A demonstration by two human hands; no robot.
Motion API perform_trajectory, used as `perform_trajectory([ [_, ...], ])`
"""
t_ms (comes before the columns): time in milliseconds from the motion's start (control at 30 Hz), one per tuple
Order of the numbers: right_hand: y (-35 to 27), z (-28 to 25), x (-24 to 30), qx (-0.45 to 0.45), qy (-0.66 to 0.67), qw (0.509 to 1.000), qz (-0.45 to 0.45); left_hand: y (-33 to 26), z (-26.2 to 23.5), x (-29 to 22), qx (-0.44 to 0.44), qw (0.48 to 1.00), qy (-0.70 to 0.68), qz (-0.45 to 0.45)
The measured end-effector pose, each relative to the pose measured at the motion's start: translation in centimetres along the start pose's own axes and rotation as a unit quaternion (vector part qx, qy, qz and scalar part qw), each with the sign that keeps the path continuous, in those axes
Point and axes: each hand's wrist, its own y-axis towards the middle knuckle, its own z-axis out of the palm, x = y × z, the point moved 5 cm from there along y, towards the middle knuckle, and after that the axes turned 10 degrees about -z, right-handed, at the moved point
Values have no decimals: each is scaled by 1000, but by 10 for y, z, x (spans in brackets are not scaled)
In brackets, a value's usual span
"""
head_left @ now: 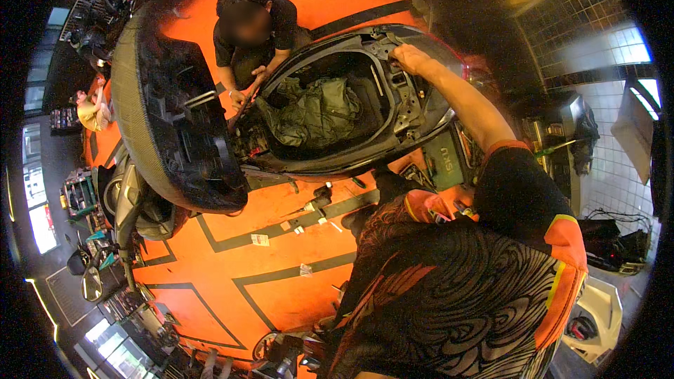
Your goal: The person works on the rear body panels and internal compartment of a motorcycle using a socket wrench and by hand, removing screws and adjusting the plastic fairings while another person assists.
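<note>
While the seat (154, 133) is standing tipped up at the front edge of the scooter (435, 123), its dark underside is facing the open bin (330, 64); no prop is clearly showing, so a knock or tug could be bringing it down. The co-worker's hands (239, 100) are meeting near the bin's front corner, close to the seat's foot, where a drop could be pinching their fingers. A crumpled green cloth (319, 109) is filling the front end of the bin, and a loose fold could be snagging on the rim.

Past the scooter's near edge, loose parts (321, 194) are lying scattered on the orange floor (295, 309), where a shifting foot could be kicking them away. Farther right, the person's right grip (411, 60) is resting at the scooter's rear edge, on the tail frame (407, 98), fingers curling partly closed; whether it is clasping the metal, I cannot tell. A slip could be scraping skin on bare brackets; a hard push could be rocking the scooter toward the co-worker. The left grip is not showing, so its state is remaining unknown. Beyond the tail's near edge, a green tool case (442, 161) is sitting where a step back could be catching it.
</note>
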Motion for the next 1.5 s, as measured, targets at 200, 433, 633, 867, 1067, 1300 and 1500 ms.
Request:
perform_trajectory([
  [200,-22,-1,-9,-123,177,974,76,-17,13,-6,15,1000,4,-1],
  [433,-78,-7,65,-48,374,918,126,-32,28,-13,18,1000,1,0],
  [633,-117,37,274,109,325,920,-190,-62,51,-60,42,998,50,8],
  [867,-153,118,446,269,315,842,-346,-102,62,-84,36,997,-49,39],
  [1067,-155,91,451,301,366,816,-331,-112,71,-67,40,984,-175,7],
  [1300,-149,115,443,264,330,832,-358,-99,80,-65,8,977,-211,-23],
  [1500,-135,90,396,189,443,832,-274,-102,88,-80,22,980,-181,77],
])
